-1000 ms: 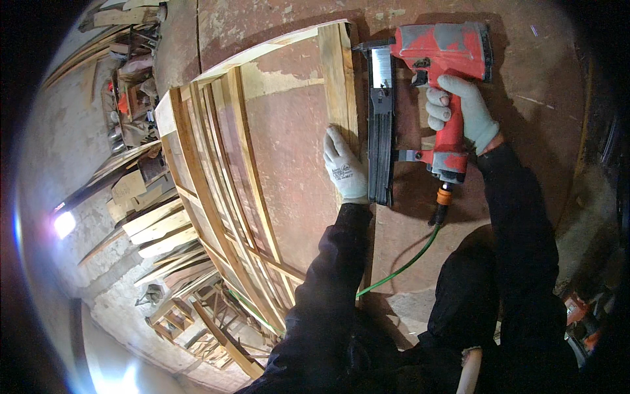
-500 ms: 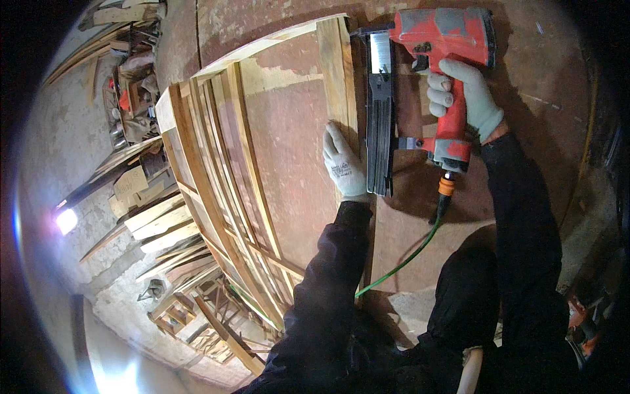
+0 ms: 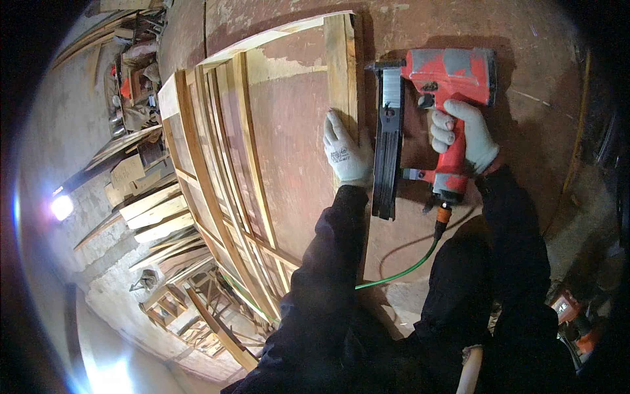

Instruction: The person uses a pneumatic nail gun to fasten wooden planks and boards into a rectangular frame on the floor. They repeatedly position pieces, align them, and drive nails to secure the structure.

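My right hand point(image 3: 467, 134), in a white glove, is wrapped around the handle of a red and grey nail gun point(image 3: 453, 65). The tool lies on its side in view, its long black magazine point(image 3: 387, 151) toward the left. Its nose points left, a small gap from the edge of a wooden frame point(image 3: 340, 59). On that frame's right-hand plank rests my left hand point(image 3: 346, 156), also gloved, fingers stretched along the wood and thumb near its edge. A green air hose point(image 3: 410, 268) runs from an orange coupling point(image 3: 443, 213) under the handle.
Several long slats point(image 3: 252, 138) cross the frame to the left. Beyond lie stacked boards point(image 3: 157, 217) and a cluttered shelf point(image 3: 134, 85). A bright lamp point(image 3: 62, 207) shines at far left. Another red tool point(image 3: 566, 307) lies at lower right.
The nail gun in my right hand has come nearer to me and its nose has moved away from the frame's edge. My left hand stays on the plank.
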